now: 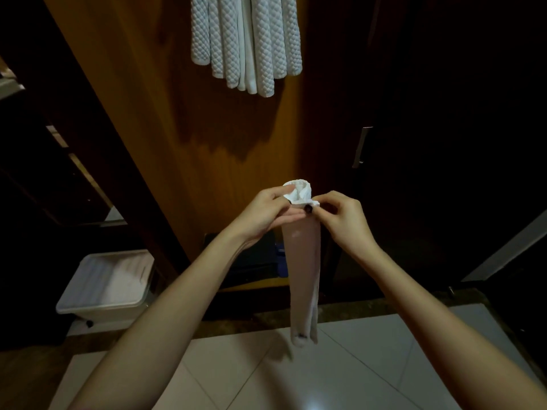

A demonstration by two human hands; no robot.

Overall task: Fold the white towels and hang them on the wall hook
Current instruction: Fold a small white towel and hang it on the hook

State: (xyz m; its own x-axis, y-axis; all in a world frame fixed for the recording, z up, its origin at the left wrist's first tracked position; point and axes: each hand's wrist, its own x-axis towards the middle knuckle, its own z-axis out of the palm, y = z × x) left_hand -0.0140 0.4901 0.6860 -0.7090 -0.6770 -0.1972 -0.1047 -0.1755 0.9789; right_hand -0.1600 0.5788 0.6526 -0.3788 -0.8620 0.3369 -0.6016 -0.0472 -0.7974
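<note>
I'm gripping the top of the folded towel (302, 261) in my left hand (260, 214) so it's hanging straight, my right hand (343, 223) pinching what may be its loop (309, 207).

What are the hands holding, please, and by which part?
Both hold the long, narrow folded white towel near its top end: the left hand grips the bunched top, the right hand pinches the edge beside it.

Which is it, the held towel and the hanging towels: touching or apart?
Apart. Head view shows bare wood between the held towel and hanging towels.
</note>
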